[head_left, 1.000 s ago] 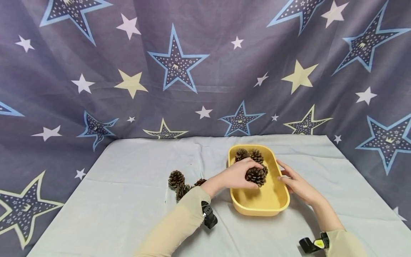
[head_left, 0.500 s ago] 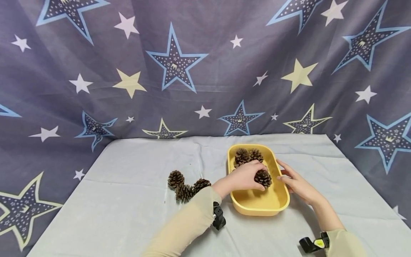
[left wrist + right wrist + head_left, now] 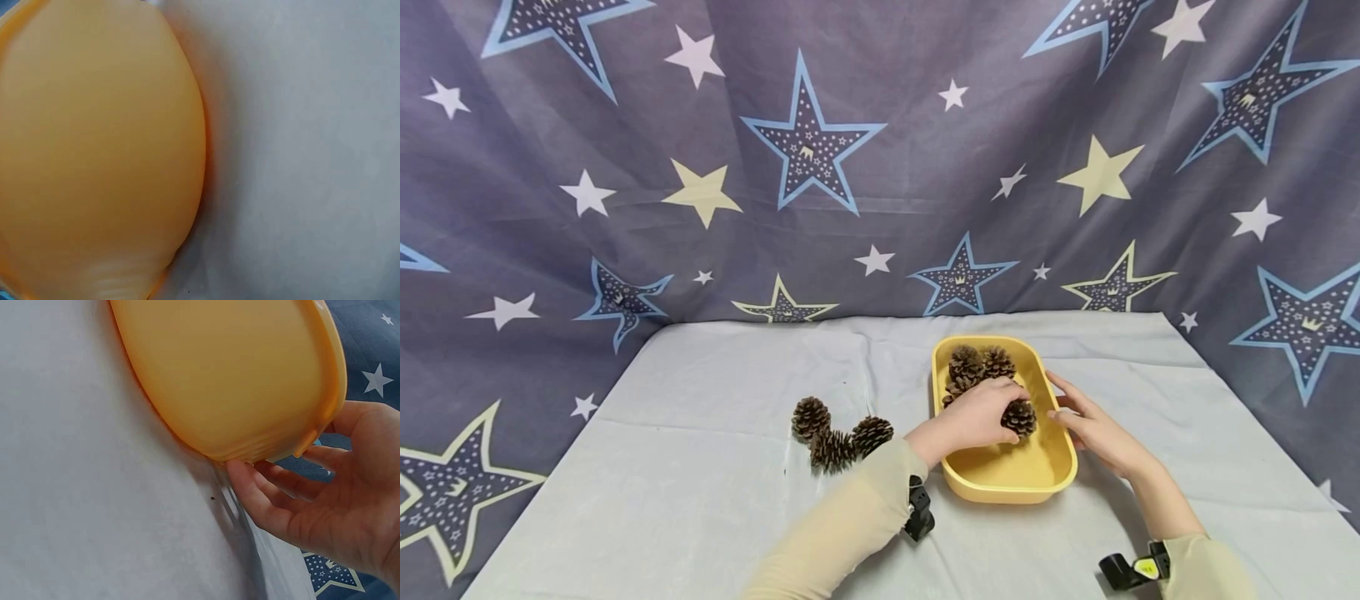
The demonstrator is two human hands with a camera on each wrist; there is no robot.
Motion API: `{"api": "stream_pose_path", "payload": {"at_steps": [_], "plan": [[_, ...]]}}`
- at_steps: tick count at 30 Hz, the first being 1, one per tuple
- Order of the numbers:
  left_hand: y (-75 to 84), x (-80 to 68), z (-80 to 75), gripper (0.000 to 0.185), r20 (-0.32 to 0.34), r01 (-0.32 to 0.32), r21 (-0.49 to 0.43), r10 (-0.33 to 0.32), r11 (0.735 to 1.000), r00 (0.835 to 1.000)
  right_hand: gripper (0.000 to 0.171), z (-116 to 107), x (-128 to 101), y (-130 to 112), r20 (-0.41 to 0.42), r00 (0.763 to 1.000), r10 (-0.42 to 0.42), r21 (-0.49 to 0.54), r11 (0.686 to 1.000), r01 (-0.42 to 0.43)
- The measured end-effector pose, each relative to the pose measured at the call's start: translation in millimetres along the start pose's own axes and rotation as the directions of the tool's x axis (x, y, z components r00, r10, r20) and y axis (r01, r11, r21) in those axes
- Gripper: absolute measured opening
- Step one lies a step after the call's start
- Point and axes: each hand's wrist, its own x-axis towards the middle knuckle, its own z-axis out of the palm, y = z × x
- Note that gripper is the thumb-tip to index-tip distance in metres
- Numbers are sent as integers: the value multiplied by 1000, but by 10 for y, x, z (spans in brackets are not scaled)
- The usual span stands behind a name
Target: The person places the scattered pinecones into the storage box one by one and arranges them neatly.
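**Cone could catch its neighbours**

Your left hand [image 3: 973, 410] grips a pine cone [image 3: 1019, 417] low inside the yellow tub [image 3: 1000, 487]. Your right hand [image 3: 1093, 429], fingers relaxed, steadies the rim. Released carelessly, the cone may snag the cones behind [image 3: 977, 367]; a loose right hand lets the tub slide across the desk [image 3: 700, 500].

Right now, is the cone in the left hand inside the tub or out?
Inside: the left hand grips the cone low within the tub walls.
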Motion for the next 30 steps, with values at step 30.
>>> {"api": "stream_pose_path", "payload": {"at_steps": [30], "plan": [[55,62,108,61,-2,-21,270,22,963,1000,67,5,0,-5,2,1000,2,-14,1000,-2]]}}
